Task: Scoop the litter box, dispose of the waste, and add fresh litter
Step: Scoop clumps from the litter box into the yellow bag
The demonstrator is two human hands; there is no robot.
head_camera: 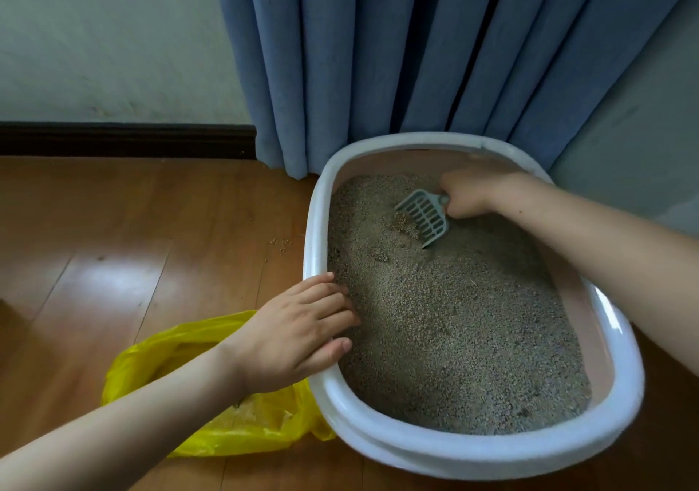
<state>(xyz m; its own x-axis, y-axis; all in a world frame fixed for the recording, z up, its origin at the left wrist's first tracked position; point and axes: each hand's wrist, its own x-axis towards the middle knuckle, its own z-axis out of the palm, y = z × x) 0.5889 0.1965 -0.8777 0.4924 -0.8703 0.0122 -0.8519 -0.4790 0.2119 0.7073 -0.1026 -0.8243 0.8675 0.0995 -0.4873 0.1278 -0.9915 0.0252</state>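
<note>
Scoop [425,215] in litter (right hand [471,195] gripping)

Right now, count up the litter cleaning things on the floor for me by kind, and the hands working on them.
Litter box: 1
Scoop, gripped by the right hand: 1
Yellow plastic bag, beside the box: 1
Hands, with the left hand resting on the box rim: 2
Total: 5
</note>
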